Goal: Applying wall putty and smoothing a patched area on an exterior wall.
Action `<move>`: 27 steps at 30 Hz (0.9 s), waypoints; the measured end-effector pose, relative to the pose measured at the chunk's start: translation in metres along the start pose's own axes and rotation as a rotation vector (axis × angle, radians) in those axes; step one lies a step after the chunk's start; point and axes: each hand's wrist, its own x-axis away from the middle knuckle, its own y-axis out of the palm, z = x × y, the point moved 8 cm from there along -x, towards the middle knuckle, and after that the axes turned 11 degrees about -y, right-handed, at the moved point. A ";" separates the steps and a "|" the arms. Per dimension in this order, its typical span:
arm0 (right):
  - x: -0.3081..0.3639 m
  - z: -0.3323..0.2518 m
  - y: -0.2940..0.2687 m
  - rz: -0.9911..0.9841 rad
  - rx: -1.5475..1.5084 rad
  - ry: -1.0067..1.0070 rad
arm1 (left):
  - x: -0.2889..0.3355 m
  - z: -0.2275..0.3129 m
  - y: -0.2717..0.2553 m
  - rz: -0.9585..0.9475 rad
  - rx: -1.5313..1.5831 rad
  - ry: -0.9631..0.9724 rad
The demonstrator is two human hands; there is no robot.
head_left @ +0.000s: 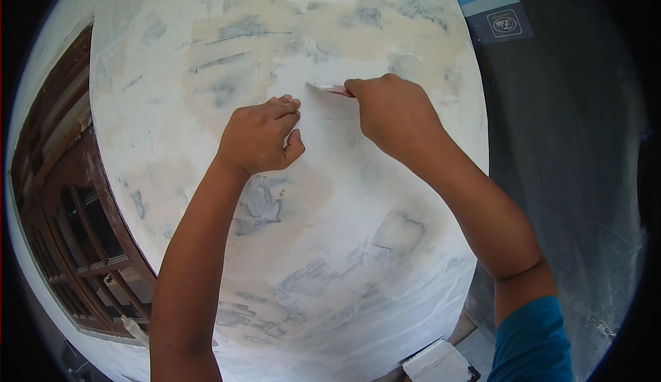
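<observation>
A wall [303,244] coated in patchy white and cream filler, with grey smears, takes up most of the view. My right hand [394,110] is closed round the reddish handle of a putty knife [334,90]. Its thin blade points left and lies at the wall, over a fresh white patch. Left of the knife and a little lower, my left hand [261,136] is held up close to the wall. Its fingers are loosely bent, with a gap to the thumb, and nothing shows between them. The palm faces away, so whether it touches the wall cannot be told.
At the left is a brown wooden frame with glass panes [89,223]. A dark grey surface [571,175] runs down the right side, with a blue and grey printed panel [492,10] at its top. A white box-like thing [439,365] with dark edges stands at the bottom right.
</observation>
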 end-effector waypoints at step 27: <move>0.078 -0.017 0.069 0.365 0.216 -0.150 | -0.005 0.002 0.005 -0.036 0.062 -0.018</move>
